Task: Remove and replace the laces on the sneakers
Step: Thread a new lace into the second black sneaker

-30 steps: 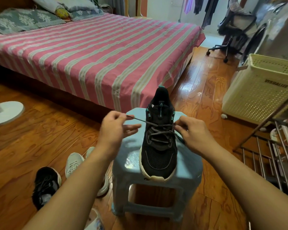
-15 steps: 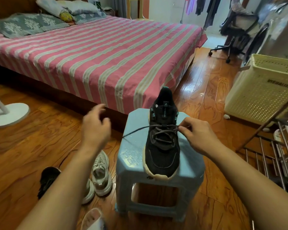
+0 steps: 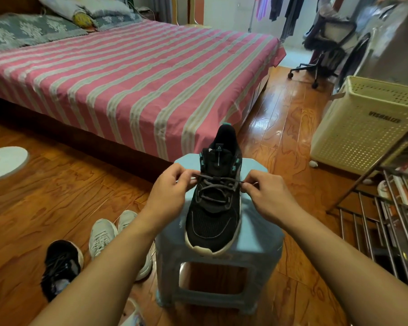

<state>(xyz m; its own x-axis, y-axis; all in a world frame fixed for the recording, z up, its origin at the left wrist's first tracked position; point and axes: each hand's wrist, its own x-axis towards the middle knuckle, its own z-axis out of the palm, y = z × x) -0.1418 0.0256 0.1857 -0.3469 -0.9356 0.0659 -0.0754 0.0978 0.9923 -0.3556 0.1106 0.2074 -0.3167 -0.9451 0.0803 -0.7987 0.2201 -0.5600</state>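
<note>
- half a second ago our left hand (image 3: 169, 188) hung open, out to the left of the stool; it has come back in and now pinches the lace (image 3: 218, 179) on the sneaker's left side.
- our right hand (image 3: 265, 192) has stayed where it was, fingertips closed on the lace at the right side of the sneaker.
- the lace end that trailed loose toward the left over the stool is now drawn short between our two hands, across the upper eyelets.
- the black sneaker (image 3: 213, 208) stands upright on the light blue stool (image 3: 259, 238), in the middle of its seat, just as before.
- its long axis runs away from us: the toe points toward us and the heel toward the striped bed (image 3: 127, 74).
- on the wooden floor left of the stool lie a pair of pale sneakers (image 3: 109, 234) and another black sneaker (image 3: 61, 262), near each other.
</note>
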